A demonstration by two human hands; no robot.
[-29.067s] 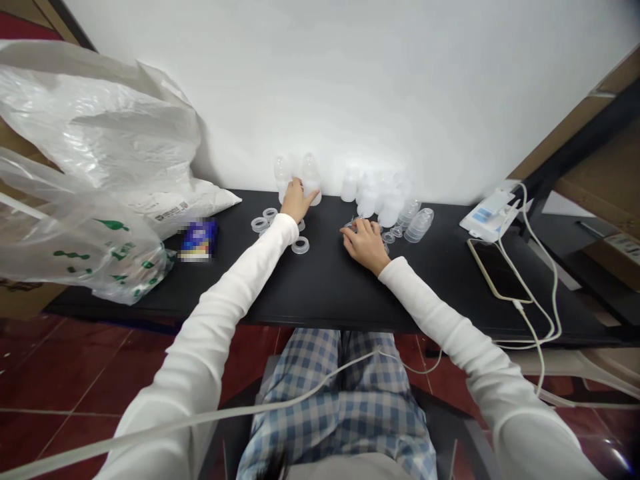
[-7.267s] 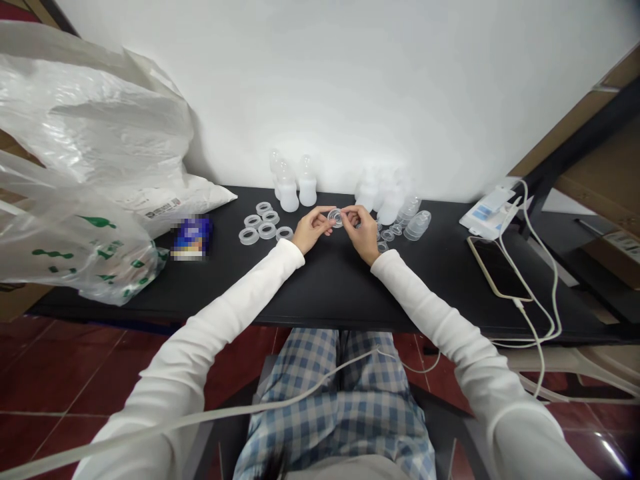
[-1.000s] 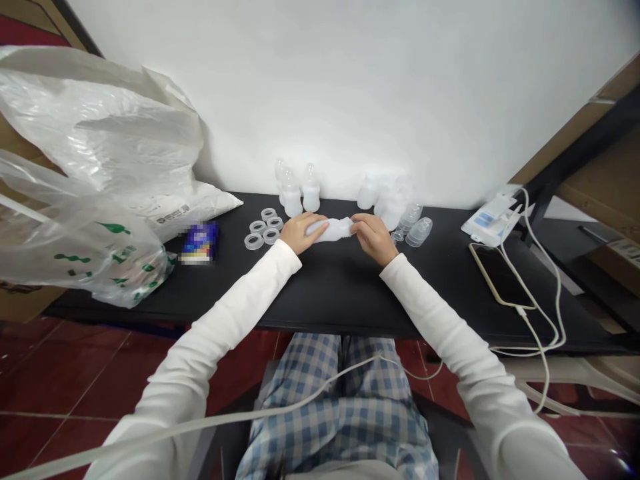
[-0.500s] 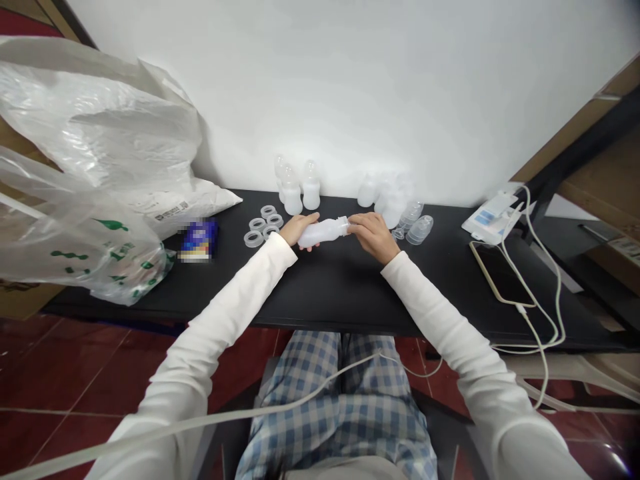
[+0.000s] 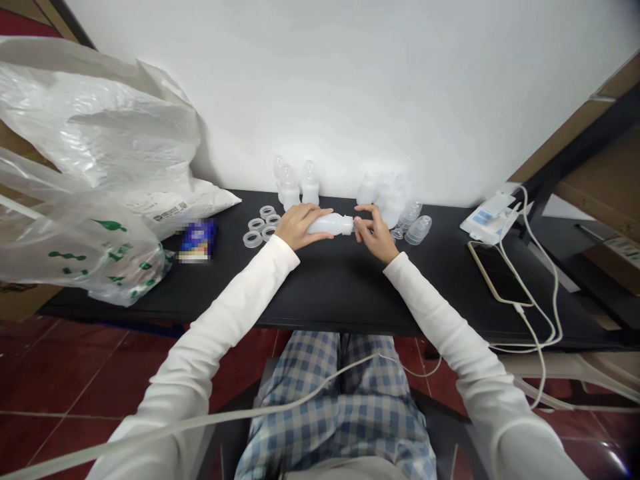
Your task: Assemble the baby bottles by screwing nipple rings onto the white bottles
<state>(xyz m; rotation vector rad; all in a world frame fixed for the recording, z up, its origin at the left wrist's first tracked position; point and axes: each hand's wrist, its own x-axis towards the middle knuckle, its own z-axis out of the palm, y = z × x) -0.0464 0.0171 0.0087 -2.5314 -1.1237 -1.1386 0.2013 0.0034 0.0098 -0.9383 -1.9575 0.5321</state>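
My left hand (image 5: 295, 225) grips a translucent white bottle (image 5: 330, 224) held sideways over the black table (image 5: 320, 287), neck pointing right. My right hand (image 5: 375, 233) pinches a small clear cap piece at the bottle's mouth. Assembled bottles (image 5: 300, 183) stand upright at the wall behind my left hand. Loose clear rings (image 5: 260, 227) lie left of my left hand. More bare bottles (image 5: 387, 190) and stacked clear domed caps (image 5: 417, 227) sit behind and right of my right hand.
Large plastic bags (image 5: 90, 173) crowd the table's left end, with a small blue packet (image 5: 197, 240) beside them. A phone (image 5: 497, 270) on a white cable and a white box (image 5: 487, 217) lie at the right. A cable crosses my lap.
The bottle has shifted slightly up and away. My right hand has slid from covering the neck to pinching a piece at the mouth.
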